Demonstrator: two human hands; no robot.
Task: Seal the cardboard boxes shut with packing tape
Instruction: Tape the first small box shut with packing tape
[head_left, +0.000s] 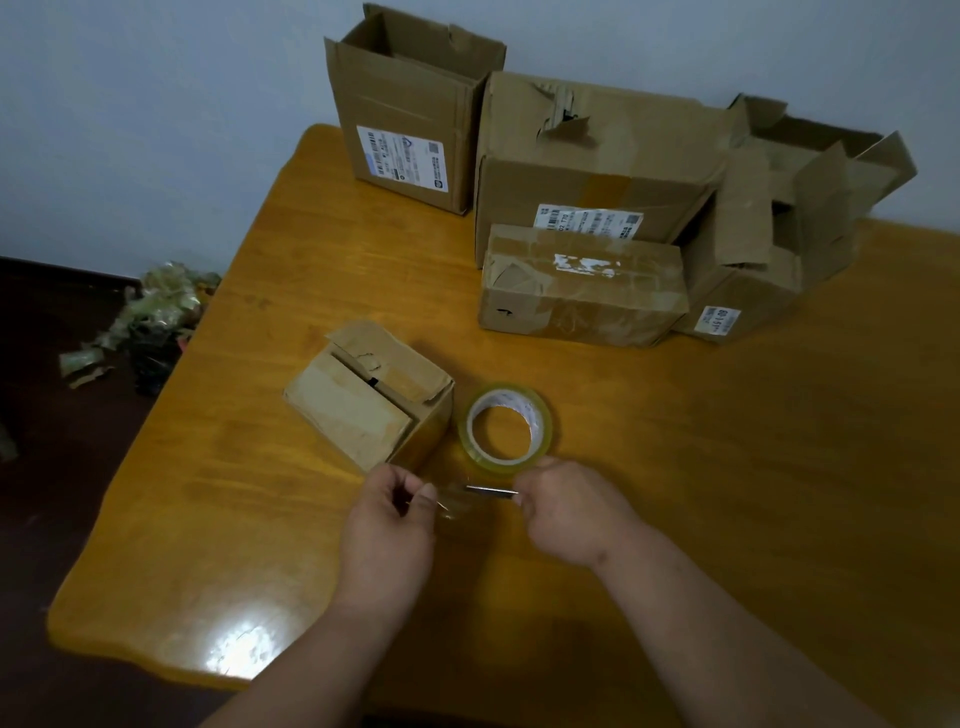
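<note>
On the orange-brown wooden table lies one roll of clear packing tape, flat. Just left of the roll, touching it, stands one small brown cardboard box with its flaps not sealed. Behind the roll, four more cardboard boxes are grouped by the wall. In front of the roll, the left hand pinches a clear tape strip, and the right hand grips a thin metal blade that meets the strip.
</note>
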